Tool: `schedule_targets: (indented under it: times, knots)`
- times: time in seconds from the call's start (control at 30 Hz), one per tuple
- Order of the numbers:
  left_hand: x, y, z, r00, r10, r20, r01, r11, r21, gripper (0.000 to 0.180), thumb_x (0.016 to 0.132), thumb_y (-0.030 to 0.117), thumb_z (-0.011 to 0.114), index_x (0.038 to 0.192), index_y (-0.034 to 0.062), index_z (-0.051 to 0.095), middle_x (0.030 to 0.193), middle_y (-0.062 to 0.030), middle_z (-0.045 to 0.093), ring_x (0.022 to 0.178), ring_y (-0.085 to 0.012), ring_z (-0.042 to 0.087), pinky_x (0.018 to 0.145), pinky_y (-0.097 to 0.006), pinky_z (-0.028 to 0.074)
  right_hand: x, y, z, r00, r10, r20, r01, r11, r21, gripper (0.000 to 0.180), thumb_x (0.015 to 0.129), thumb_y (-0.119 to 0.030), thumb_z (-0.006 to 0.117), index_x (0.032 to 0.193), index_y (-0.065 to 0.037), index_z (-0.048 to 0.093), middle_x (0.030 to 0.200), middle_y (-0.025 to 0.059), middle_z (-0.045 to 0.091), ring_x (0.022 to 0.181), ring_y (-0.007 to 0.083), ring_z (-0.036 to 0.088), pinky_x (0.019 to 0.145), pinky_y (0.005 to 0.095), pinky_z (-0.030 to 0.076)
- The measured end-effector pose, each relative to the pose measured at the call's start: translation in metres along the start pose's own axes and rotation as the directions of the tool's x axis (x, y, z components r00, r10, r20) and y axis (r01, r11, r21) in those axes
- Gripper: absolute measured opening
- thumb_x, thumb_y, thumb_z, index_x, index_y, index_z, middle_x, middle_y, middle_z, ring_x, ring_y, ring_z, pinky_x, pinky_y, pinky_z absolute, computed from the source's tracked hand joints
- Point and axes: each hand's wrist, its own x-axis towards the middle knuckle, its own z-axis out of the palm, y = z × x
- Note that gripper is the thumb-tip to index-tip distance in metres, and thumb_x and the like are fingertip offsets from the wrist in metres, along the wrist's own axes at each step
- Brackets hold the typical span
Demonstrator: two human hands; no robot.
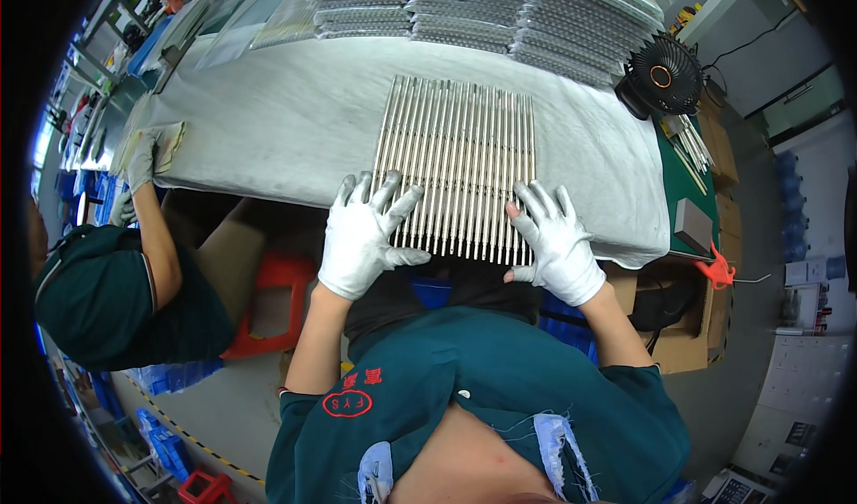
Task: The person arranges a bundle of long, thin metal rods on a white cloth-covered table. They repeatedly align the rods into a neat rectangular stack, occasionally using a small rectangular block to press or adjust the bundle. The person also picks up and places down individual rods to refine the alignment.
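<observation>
Your left hand, in a white knit glove with greyed fingertips [361, 236], lies unclenched with its fingers spread; its fingertips reach over the left edge of the flat row of long, thin, silvery metal rods [455, 156], and its thumb points in toward their near ends; your right hand, in a matching white glove (bare skin shows at the tips of its thumb and one finger) [558, 241], is splayed likewise along the right edge, nearest the lower part of the row; whether either palm presses on the rods, you cannot tell from this view.

The row lies between your two hands, its rods side by side and pointing away from you; most of its length extends beyond your fingertips, over the pale grey cloth covering the table [277, 111]; the near ends come to the table's front edge.

Beyond the row stand tall stacks of clear-wrapped, silvery packs [464, 8]; a round black desk fan [665, 75] sits at the far right; a co-worker's white-gloved hand [141, 160] rests at the table's left end.
</observation>
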Motion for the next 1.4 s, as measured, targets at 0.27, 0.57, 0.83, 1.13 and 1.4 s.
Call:
schedule_targets:
  times: [0.27, 0.57, 0.83, 1.13, 1.4]
  knots:
    - [0.000, 0.001, -0.001, 1.000, 0.000, -0.005, 0.000, 1.000, 0.001, 0.089, 0.063, 0.067, 0.062, 0.137, 0.0203, 0.045, 0.128, -0.0210, 0.054, 0.114, -0.0474, 0.050, 0.104, -0.056, 0.033, 0.001, -0.005, -0.002, 0.999, 0.031, 0.015, -0.031, 1.000, -0.004, 0.093, 0.060, -0.049, 0.079, 0.134, -0.006, 0.044, 0.144, 0.0201, 0.035, 0.135, 0.0394, 0.032, 0.110, 0.0571, 0.023]
    - [0.000, 0.001, -0.001, 1.000, -0.010, 0.008, 0.010, 1.000, 0.002, 0.089, 0.064, 0.068, 0.061, 0.137, 0.0200, 0.045, 0.128, -0.0216, 0.054, 0.114, -0.0476, 0.050, 0.104, -0.056, 0.033, 0.003, -0.013, -0.006, 0.999, 0.003, 0.048, -0.004, 1.000, 0.011, 0.094, 0.063, -0.053, 0.077, 0.135, -0.005, 0.043, 0.142, 0.0214, 0.037, 0.135, 0.0399, 0.031, 0.110, 0.0578, 0.022]
    - [0.000, 0.000, 0.000, 1.000, 0.004, -0.008, -0.004, 1.000, 0.001, 0.089, 0.064, 0.068, 0.061, 0.137, 0.0206, 0.044, 0.127, -0.0220, 0.054, 0.113, -0.0477, 0.050, 0.103, -0.057, 0.034, 0.019, -0.027, 0.006, 0.999, -0.032, 0.039, 0.031, 0.999, 0.037, 0.098, 0.059, -0.052, 0.079, 0.136, -0.005, 0.042, 0.144, 0.0207, 0.035, 0.135, 0.0393, 0.031, 0.111, 0.0559, 0.021]
    - [0.001, 0.002, -0.004, 1.000, -0.023, 0.021, 0.023, 1.000, -0.004, 0.086, 0.066, 0.069, 0.058, 0.135, 0.0188, 0.047, 0.130, -0.0200, 0.053, 0.116, -0.0462, 0.049, 0.105, -0.055, 0.032, 0.023, -0.028, 0.004, 0.999, -0.035, 0.028, 0.035, 0.999, -0.013, 0.084, 0.067, -0.050, 0.075, 0.132, -0.004, 0.046, 0.142, 0.0195, 0.039, 0.134, 0.0365, 0.033, 0.111, 0.0533, 0.023]
    - [0.001, 0.001, -0.002, 1.000, -0.017, 0.017, 0.017, 1.000, -0.005, 0.087, 0.067, 0.070, 0.058, 0.137, 0.0198, 0.045, 0.132, -0.0196, 0.051, 0.116, -0.0467, 0.049, 0.105, -0.055, 0.032, 0.034, -0.039, 0.006, 0.998, -0.054, 0.037, 0.052, 0.997, 0.053, 0.083, 0.069, -0.041, 0.078, 0.134, -0.003, 0.043, 0.142, 0.0222, 0.038, 0.135, 0.0393, 0.032, 0.111, 0.0543, 0.023]
